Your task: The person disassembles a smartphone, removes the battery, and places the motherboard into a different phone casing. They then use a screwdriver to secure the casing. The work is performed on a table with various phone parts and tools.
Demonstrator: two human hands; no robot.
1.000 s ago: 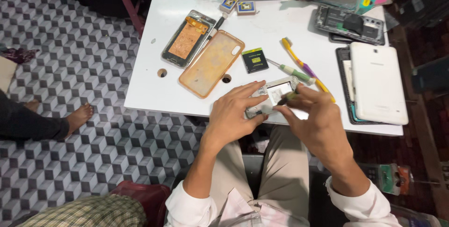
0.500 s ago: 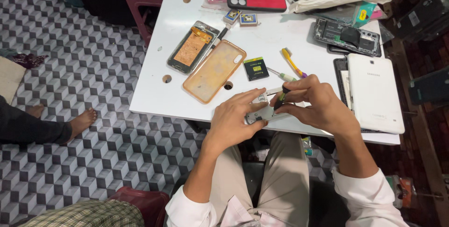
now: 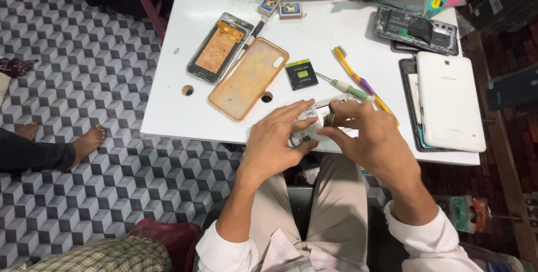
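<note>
Both hands on a small opened phone at the near edge of the white surface (image 3: 185,109).
Left hand (image 3: 277,140) grips the phone (image 3: 314,116) from below; right hand (image 3: 372,137) fingers (image 3: 336,116) pinch a small dark part over it, beside the screwdriver (image 3: 347,88).

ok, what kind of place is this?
Likely a small phone repair bench: an opened phone and a loose battery lie on the white table beside a screwdriver, and both hands work on a small opened device.

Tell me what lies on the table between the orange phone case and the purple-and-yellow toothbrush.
In the head view, a small black battery and a green-handled screwdriver lie between the orange phone case and the toothbrush.
</note>
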